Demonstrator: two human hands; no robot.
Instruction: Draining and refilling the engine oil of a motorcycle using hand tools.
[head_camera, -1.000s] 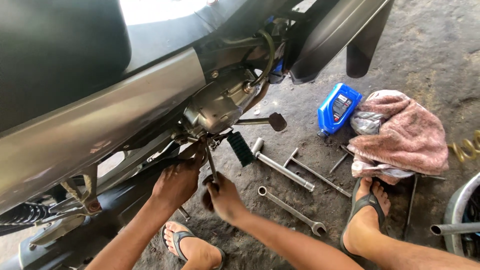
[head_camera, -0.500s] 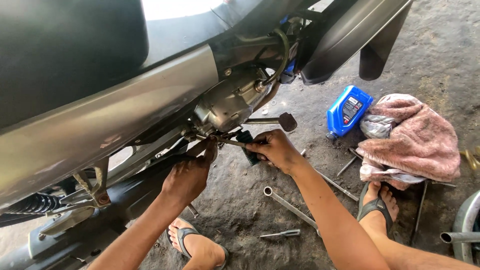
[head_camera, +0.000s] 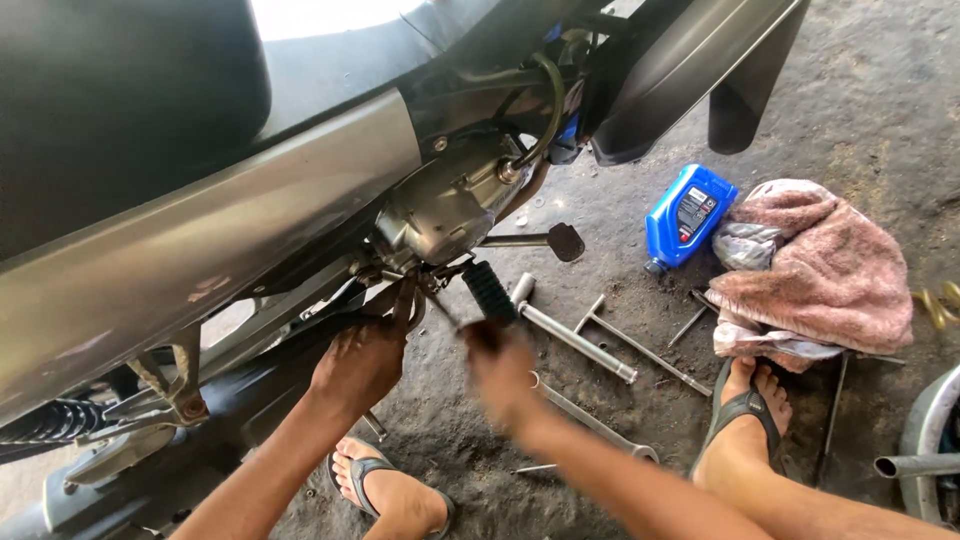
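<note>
At the far left, the grey-and-black motorcycle (head_camera: 250, 230) fills most of the view, its long silver exhaust pipe (head_camera: 200, 270) slanting down toward the near left. Under it, the person's left hand (head_camera: 358, 362) reaches up to the underside of the silver engine casing (head_camera: 445, 205), fingers (head_camera: 403, 300) stretched narrow and pressed against a small fitting beside the black ribbed rubber footpeg (head_camera: 490, 290); whether they pinch anything I cannot tell. Just right of it, the right hand (head_camera: 503, 372) is blurred with motion, hovering near the ground below the footpeg, and its fingers are too smeared to read as closed or spread.

To my eye the work in hand is on the fastening low on the engine, by the footpeg; the left hand steadies or feels the spot while the right is in transit. The next move would call for a tool that fits that fitting, and for keeping the left fingers clear of it.

Further right on the stained concrete floor (head_camera: 860, 120) lie the tools: one long steel tube socket wrench (head_camera: 575, 335), one T-handled driver (head_camera: 640, 350), and one flat steel spanner (head_camera: 600, 425) partly behind the right forearm. Beyond them stands one blue plastic oil bottle (head_camera: 688, 215), touching one crumpled pink cloth (head_camera: 815, 270). Two feet in grey sandals show, one near the middle (head_camera: 385, 490) and one at the right (head_camera: 745, 410).
</note>
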